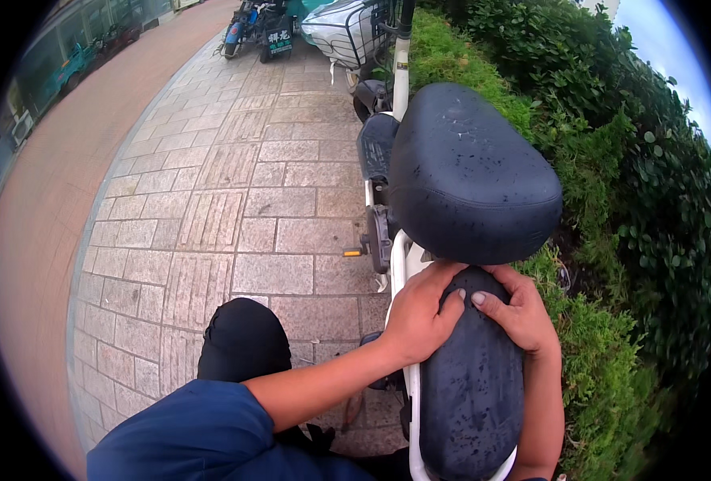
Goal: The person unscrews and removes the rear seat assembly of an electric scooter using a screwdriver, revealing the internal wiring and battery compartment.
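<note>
Long black padded rear seat [472,393]: near, on white metal bike frame [414,401], just behind broad black saddle [472,172] | left hand [425,313], right hand [526,314]: thumbs on top, fingers curled round its far end, pinching it, tips hidden | probably soft-skinned, slippery; grip side rims | green hedge [612,168] close right, beige stone paving [203,208] roomier left
</note>
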A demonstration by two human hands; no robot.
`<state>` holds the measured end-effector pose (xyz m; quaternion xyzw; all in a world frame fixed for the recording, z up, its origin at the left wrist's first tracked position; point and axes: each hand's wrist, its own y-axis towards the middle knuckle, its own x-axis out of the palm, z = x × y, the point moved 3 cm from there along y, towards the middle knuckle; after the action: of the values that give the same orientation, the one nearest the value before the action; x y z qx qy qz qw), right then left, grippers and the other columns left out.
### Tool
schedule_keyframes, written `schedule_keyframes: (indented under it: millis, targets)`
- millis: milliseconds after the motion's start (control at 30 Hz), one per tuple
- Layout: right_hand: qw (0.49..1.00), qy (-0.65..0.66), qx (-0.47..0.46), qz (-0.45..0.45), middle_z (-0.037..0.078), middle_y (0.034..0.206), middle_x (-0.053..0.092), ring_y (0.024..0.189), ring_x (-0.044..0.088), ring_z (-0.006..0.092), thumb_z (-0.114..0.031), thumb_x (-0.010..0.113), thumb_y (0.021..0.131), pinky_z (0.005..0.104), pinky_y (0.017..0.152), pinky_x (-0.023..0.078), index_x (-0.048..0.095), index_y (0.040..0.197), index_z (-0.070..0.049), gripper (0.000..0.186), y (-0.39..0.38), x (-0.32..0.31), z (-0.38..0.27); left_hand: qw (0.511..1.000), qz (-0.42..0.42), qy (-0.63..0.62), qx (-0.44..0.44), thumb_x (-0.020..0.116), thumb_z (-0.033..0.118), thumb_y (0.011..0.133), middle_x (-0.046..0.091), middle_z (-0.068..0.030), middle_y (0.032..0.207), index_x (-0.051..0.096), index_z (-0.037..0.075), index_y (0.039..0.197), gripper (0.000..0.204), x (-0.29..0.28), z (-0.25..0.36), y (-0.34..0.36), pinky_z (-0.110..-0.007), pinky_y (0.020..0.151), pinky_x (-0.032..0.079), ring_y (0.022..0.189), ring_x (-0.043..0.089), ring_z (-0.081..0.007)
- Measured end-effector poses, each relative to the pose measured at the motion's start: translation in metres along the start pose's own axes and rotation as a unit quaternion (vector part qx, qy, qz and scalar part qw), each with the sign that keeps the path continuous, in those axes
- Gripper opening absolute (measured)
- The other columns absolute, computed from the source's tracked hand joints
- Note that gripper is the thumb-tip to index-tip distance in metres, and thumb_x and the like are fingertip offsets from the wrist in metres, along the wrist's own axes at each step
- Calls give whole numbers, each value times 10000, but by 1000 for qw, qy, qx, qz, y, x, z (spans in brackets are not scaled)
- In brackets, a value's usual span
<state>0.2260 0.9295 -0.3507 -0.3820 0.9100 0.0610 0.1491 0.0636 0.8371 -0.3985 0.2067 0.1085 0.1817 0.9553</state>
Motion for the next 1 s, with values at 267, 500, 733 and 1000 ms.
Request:
schedule_keyframes:
  millis: [267,500,733,1000]
  targets:
    - [1000,-20,-22,10,144,1391,644,1355,563,259,-86,727,944,376,1178,390,666,1339,63,426,2,8,0,998,-13,-12,-53,526,58,1006,650,-192,1363,607,1,1423,429,-3,-6,-5,-400,1138,452,1302,633,-318]
    - [998,-35,-36,29,142,1364,653,1333,582,268,-59,690,939,371,1176,393,675,1312,64,392,-8,-5,2,998,-31,-35,-41,508,56,1023,654,-196,1393,625,-15,1418,418,10,1,-2,-388,1140,452,1317,632,-309]
    - [997,-56,-39,33,141,1308,673,1277,611,258,-41,670,932,358,1148,414,687,1275,61,358,-15,-10,4,998,-28,-37,-45,508,43,1020,693,-190,1334,663,-41,1346,371,15,3,-7,-385,1131,459,1287,653,-307]
    - [997,-51,-41,34,143,1270,681,1246,622,260,-42,651,938,360,1129,434,696,1274,50,351,-21,-9,0,998,-32,-48,-33,496,25,1001,686,-197,1337,663,-53,1330,377,16,5,-10,-393,1120,464,1269,655,-320]
